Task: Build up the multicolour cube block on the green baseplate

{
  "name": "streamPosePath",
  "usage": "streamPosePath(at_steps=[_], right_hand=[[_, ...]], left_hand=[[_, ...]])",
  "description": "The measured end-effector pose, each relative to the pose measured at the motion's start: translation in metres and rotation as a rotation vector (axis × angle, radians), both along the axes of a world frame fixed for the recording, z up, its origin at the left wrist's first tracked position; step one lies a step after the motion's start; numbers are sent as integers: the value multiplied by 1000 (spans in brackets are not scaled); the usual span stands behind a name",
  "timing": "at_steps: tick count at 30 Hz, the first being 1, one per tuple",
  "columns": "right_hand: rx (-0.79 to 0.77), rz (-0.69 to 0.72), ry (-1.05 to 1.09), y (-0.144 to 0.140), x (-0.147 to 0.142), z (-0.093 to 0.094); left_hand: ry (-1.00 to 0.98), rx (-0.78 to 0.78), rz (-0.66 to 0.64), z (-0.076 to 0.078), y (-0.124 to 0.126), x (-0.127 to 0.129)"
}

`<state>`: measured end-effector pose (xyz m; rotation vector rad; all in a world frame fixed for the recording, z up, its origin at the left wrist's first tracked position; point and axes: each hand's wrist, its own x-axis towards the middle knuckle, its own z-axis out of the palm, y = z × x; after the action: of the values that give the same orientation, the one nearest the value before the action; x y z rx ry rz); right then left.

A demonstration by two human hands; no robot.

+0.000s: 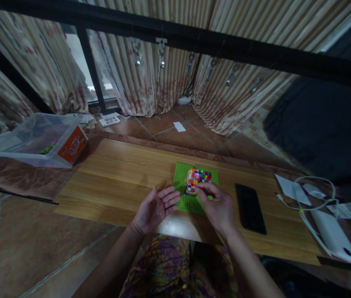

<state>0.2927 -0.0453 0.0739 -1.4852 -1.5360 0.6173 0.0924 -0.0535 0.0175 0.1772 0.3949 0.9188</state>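
Observation:
A bright green baseplate lies on the wooden board in front of me. On it stands a block of small multicoloured toy bricks. My right hand reaches over the plate's right side, with thumb and fingers pinched at the near edge of the bricks. Whatever is between those fingertips is too small or hidden to name. My left hand is open, palm up, with its fingertips by the plate's left edge. I see nothing lying in that palm.
A black phone or tablet lies right of the plate. Farther right are a white cable, a white device and papers. At left stands a clear plastic bin with an orange label. A black metal bar crosses above.

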Motion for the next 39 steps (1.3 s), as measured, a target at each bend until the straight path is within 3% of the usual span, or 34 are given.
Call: streamPosePath(at_steps=[4, 9, 18, 26, 39], right_hand=[[5, -50, -81, 25, 28, 3], [57, -8, -233, 40, 30, 1], [106, -85, -172, 49, 33, -22], [24, -81, -78, 54, 30, -16], [100, -55, -213, 55, 32, -21]], left_hand=[[5, 5, 4, 0, 0, -1], [0, 10, 10, 3, -1, 0], [-11, 1, 3, 1, 0, 0], [-2, 15, 5, 1, -1, 1], [12, 11, 4, -1, -1, 0]])
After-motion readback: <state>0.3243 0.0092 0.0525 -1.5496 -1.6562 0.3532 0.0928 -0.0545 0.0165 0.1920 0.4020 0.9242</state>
